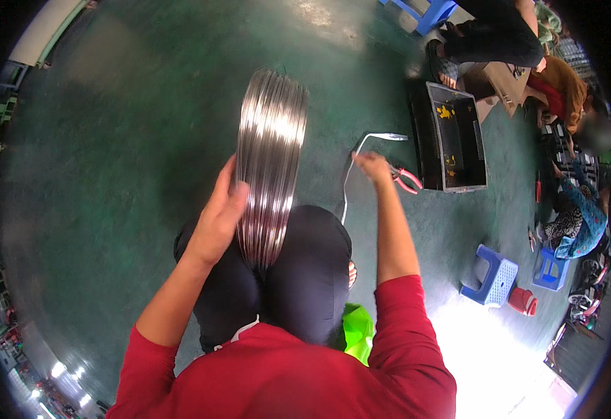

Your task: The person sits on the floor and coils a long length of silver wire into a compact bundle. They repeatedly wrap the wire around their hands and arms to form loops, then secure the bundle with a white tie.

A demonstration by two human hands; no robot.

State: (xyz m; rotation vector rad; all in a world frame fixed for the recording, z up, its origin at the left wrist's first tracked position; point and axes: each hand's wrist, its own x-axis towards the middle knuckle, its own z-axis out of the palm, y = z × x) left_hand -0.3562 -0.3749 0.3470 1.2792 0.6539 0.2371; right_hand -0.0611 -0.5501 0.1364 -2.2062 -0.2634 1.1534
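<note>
A thick coil of shiny silver wire (272, 153) stands on edge between my knees. My left hand (223, 213) grips its left side, thumb on the near face and fingers partly hidden behind it. To the right, low over the green floor, my right hand (373, 167) has its fingers closed at a bent, thin white strip (347, 185). This strip runs from beside my knee up past the fingers and bends off to the right. Right beside that hand are pliers with red-pink handles (409, 180), their jaws partly covered by the hand.
A black crate (449, 137) with yellow marks stands right of the pliers. Blue stools (490, 276) and a red object (523, 302) are at lower right. Other people (490, 42) sit along the right side. A bright green bag-like thing (358, 332) lies by my right thigh.
</note>
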